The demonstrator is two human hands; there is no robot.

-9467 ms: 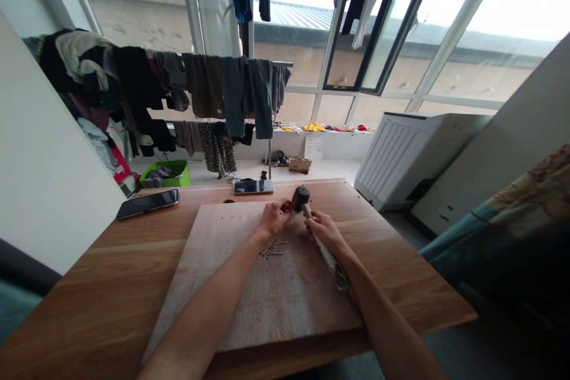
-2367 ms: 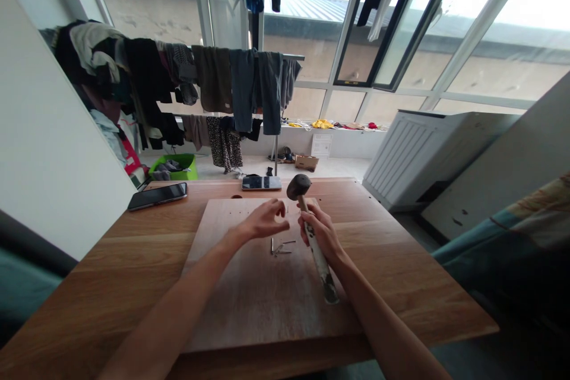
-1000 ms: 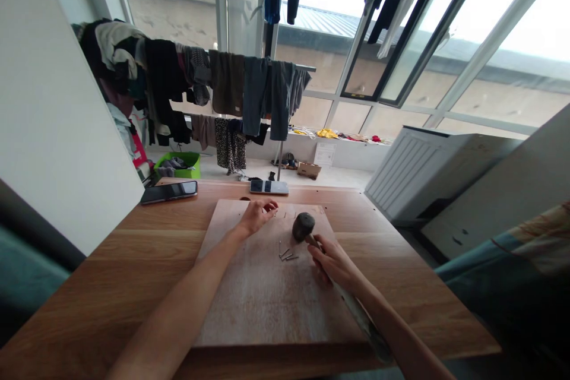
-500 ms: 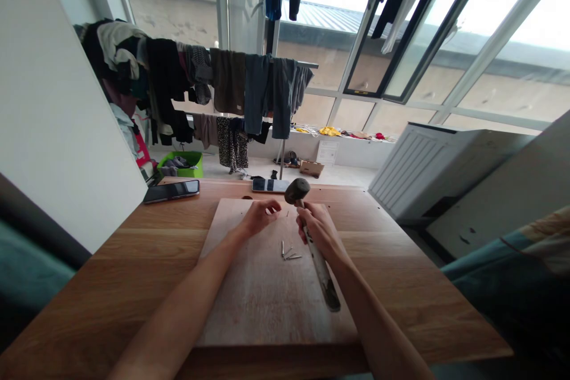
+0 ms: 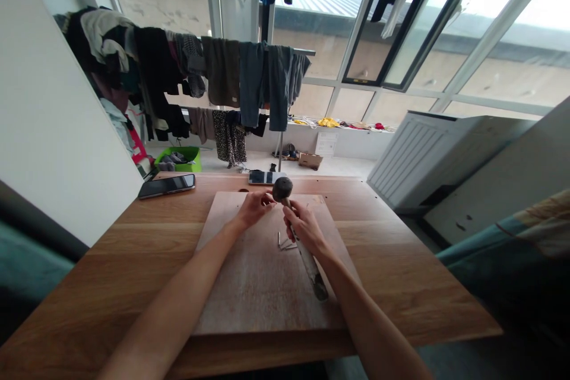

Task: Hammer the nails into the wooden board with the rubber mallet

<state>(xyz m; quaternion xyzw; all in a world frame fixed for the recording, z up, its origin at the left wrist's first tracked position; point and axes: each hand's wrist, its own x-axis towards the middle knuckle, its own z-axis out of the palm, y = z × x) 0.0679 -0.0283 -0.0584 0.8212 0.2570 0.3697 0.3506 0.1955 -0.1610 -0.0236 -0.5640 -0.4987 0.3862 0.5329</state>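
Note:
My right hand [image 5: 305,227] is wrapped around the worn handle of a hammer [image 5: 307,267], whose dark, rounded head [image 5: 282,189] is raised over the far part of a pale wooden board [image 5: 249,294]. Close to the left of that head, my left hand [image 5: 255,209] has its thumb and fingers curled together above the board. Whatever lies between those fingertips is too small and too covered to make out. Several loose nails [image 5: 285,243] lie on the board below the hands, partly hidden by my right hand and the handle.
Under the board is a wooden table [image 5: 401,273]. A dark phone [image 5: 167,186] lies at its far left, and another phone [image 5: 262,177] at the far edge behind the board. Beyond stand a laundry rack with clothes [image 5: 222,71], a green basket [image 5: 191,157] and a white appliance [image 5: 401,160].
The hammer head has come left, closer to my left hand, and now covers the spot where a small upright nail showed. My left fingers have drawn together. The view has shifted slightly.

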